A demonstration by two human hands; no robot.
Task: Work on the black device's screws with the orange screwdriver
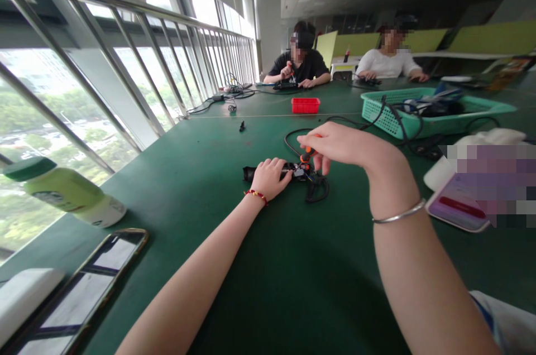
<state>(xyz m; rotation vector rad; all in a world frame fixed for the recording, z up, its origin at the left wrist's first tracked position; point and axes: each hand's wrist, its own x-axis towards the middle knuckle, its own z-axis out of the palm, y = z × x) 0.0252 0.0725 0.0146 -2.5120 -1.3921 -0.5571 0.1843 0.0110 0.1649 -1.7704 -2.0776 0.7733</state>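
My left hand (pixel 269 177) lies closed over a small black device (pixel 249 173) on the green table (pixel 259 265), pressing it down. My right hand (pixel 339 145) pinches an orange-handled screwdriver (pixel 307 152) held upright, its tip down on the device's right end. A black cable (pixel 317 190) loops out from the device beside the tool. A red string bracelet is on my left wrist, a silver bangle on my right.
A phone (pixel 84 288) and a green-capped bottle (pixel 62 190) lie at the near left. A teal basket (pixel 435 112) of cables sits at the right, a red tray (pixel 305 105) further back. Two people work at the far end. A railing (pixel 125 65) runs along the left.
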